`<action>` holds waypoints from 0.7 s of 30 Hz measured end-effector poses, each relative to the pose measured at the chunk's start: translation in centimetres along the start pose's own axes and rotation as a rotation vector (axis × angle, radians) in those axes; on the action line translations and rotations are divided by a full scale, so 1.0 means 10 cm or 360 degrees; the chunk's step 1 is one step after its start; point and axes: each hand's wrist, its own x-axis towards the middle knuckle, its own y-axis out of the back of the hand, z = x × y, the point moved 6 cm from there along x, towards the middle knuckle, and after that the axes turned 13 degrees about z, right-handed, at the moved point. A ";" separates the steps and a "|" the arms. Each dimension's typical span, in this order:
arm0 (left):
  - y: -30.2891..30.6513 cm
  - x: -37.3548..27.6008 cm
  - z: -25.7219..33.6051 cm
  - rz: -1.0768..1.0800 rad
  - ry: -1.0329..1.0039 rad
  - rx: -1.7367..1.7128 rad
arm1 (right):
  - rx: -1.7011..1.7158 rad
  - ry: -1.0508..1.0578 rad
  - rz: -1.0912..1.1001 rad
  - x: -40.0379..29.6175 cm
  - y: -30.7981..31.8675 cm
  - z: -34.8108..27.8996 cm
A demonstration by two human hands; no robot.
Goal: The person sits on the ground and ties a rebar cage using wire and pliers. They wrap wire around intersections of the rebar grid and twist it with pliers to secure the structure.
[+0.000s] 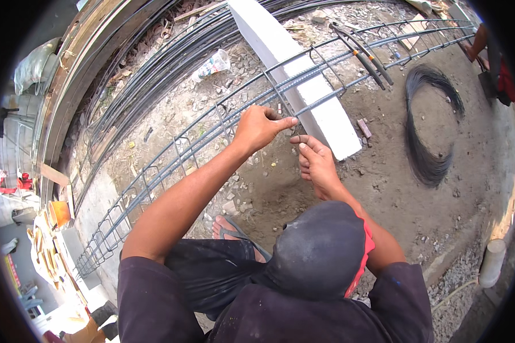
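A long rebar cage (229,124) with square stirrups runs from the lower left to the upper right, across a pale block (322,113). At a stirrup corner beside the block, my left hand (259,126) has its thumb and fingers on the cage's near bar. Just below, my right hand (317,160) pinches something thin and dark, likely a tie wire, between thumb and forefinger. A pair of nippers (362,55) with dark handles and orange bands lies across the cage to the right. A bundle of thin dark tie wire (412,124) lies curved on the soil at the right.
Loose long steel bars (154,64) lie beyond the cage, beside wooden boards (64,85). A plastic cup (214,65) and a brick fragment (364,128) are on the ground. An orange container (59,213) stands at left. Part of another person (478,43) shows at the upper right.
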 end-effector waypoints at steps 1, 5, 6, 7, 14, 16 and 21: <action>-0.03 0.00 0.00 0.0029 0.0071 -0.0084 | 0.0037 0.0020 -0.0004 0.02 -0.02 -0.01; -0.11 -0.06 -0.01 0.0065 0.0185 -0.0229 | 0.0091 -0.0013 -0.0048 0.05 -0.07 0.02; -0.08 -0.07 0.01 0.0044 0.0227 -0.0288 | 0.0090 -0.0014 -0.0056 0.07 -0.08 0.04; -0.06 -0.09 0.02 0.0021 0.0269 -0.0347 | 0.0090 -0.0013 -0.0062 0.08 -0.07 0.06; -0.11 -0.04 0.03 -0.0175 0.0375 -0.0473 | 0.0095 0.0007 -0.0013 0.01 -0.01 0.01; -0.11 -0.04 0.03 -0.0143 0.0479 -0.0479 | 0.0078 0.0018 -0.0014 -0.01 0.00 -0.03; -0.07 0.04 -0.05 -0.0068 0.0628 -0.0681 | 0.0053 0.0016 0.0014 0.03 0.04 0.05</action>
